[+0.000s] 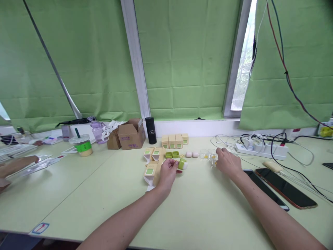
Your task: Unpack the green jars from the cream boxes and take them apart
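Four back-row boxes [172, 142], two pink pieces [188, 154], two phones [287, 187].

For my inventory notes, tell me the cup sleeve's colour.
Bright green, clearest in the head view.

Right in front of me, the drink cup [82, 146] stands left of the cardboard box [130, 134], with the phones [286, 187] over on my right.

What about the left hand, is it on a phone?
No, the left hand holds a green-and-white piece, and both phones lie off to the right, beside the right forearm.
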`<act>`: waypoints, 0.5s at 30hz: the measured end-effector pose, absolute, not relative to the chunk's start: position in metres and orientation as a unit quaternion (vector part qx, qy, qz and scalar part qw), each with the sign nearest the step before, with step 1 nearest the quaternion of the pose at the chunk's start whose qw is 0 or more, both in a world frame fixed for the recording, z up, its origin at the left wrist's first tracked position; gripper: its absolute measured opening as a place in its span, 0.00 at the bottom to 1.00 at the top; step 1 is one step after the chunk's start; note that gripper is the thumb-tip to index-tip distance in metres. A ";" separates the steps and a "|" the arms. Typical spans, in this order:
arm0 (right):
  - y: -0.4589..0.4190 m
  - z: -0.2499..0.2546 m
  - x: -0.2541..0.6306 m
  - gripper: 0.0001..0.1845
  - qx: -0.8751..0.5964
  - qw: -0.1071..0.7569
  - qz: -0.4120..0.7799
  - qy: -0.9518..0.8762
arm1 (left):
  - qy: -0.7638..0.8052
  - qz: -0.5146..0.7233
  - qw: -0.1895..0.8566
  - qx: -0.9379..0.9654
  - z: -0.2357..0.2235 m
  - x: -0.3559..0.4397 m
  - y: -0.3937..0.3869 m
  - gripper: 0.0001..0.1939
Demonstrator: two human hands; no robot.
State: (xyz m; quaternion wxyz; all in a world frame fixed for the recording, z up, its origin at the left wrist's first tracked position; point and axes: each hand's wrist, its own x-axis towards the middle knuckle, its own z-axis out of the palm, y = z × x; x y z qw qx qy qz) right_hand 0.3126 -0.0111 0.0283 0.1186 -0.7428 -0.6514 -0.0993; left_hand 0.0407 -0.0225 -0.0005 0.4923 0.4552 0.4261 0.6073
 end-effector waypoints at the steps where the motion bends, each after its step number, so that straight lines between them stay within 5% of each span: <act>1: -0.012 0.029 0.311 0.16 -0.730 0.140 -0.124 -0.658 | 0.422 0.607 0.500 0.451 0.000 0.041 -0.023 0.17; 10: -0.036 0.019 0.265 0.17 -0.441 0.385 -0.137 -0.799 | 0.375 0.587 0.607 0.383 0.008 0.044 -0.029 0.10; 15: -0.052 0.011 0.235 0.30 -0.355 0.397 -0.072 -0.843 | 0.365 0.568 0.634 0.376 0.011 0.045 -0.032 0.07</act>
